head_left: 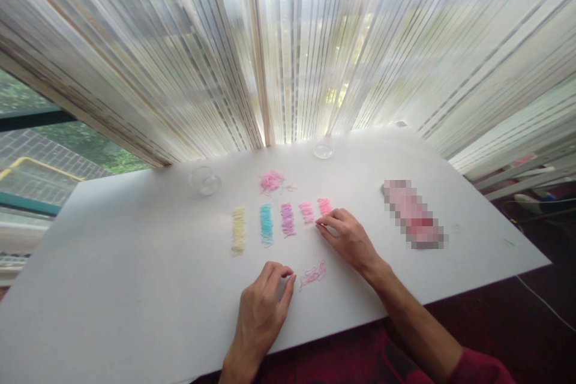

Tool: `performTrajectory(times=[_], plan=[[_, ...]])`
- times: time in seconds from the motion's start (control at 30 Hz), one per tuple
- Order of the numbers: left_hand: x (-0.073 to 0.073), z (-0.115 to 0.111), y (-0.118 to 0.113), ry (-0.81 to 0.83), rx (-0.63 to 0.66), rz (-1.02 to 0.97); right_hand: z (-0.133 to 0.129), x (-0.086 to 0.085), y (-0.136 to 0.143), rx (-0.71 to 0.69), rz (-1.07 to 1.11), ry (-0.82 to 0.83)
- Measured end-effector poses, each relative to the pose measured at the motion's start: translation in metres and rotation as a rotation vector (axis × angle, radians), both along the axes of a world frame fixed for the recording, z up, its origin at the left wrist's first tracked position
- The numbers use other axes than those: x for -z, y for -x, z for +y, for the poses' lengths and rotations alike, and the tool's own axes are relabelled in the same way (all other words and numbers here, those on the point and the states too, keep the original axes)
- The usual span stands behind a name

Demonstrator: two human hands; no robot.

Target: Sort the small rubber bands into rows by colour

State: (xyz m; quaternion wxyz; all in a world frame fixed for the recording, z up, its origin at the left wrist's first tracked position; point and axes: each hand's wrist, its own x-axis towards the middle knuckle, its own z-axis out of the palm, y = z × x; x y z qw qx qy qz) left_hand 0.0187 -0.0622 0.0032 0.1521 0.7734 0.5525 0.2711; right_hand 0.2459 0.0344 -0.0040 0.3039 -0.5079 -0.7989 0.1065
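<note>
My right hand (348,237) pinches what seems to be a tiny pink rubber band at the lower end of the light pink row (306,213). Just beyond its knuckles lies a brighter pink row (324,206). Thumb and forefinger of my left hand (267,297) come together beside a loose cluster of pink rubber bands (313,275); anything between those tips is too small to make out. Further left run a purple row (287,220), a blue row (266,224) and a yellow row (238,231). Behind them sits a pink heap of bands (272,180).
Clear round containers (206,181) stand at the back left of the white table (157,270), and a clear round lid or dish (323,151) lies at the back. A blurred pink oblong object (413,214) rests on the right. Striped curtains (292,48) hang behind the table.
</note>
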Motion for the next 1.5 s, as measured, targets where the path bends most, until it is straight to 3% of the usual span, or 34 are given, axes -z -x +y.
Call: performTrajectory(times=[0.27, 0.43, 0.63, 1.2, 1.5], plan=[[0.002, -0.004, -0.001, 0.047, 0.007, 0.009, -0.012, -0.004, 0.004, 0.023, -0.04, -0.024], [0.002, -0.004, -0.001, 0.072, 0.045, 0.026, -0.02, -0.006, 0.013, -0.079, -0.093, 0.053], [0.002, -0.008, -0.003, 0.043, 0.057, 0.059, -0.014, 0.003, 0.02, -0.005, -0.084, 0.034], [0.0, -0.015, -0.014, 0.027, 0.008, 0.104, -0.018, 0.001, 0.01, 0.044, -0.029, 0.03], [-0.003, -0.016, -0.011, -0.008, 0.027, 0.179, -0.048, -0.009, 0.001, -0.078, 0.088, 0.092]])
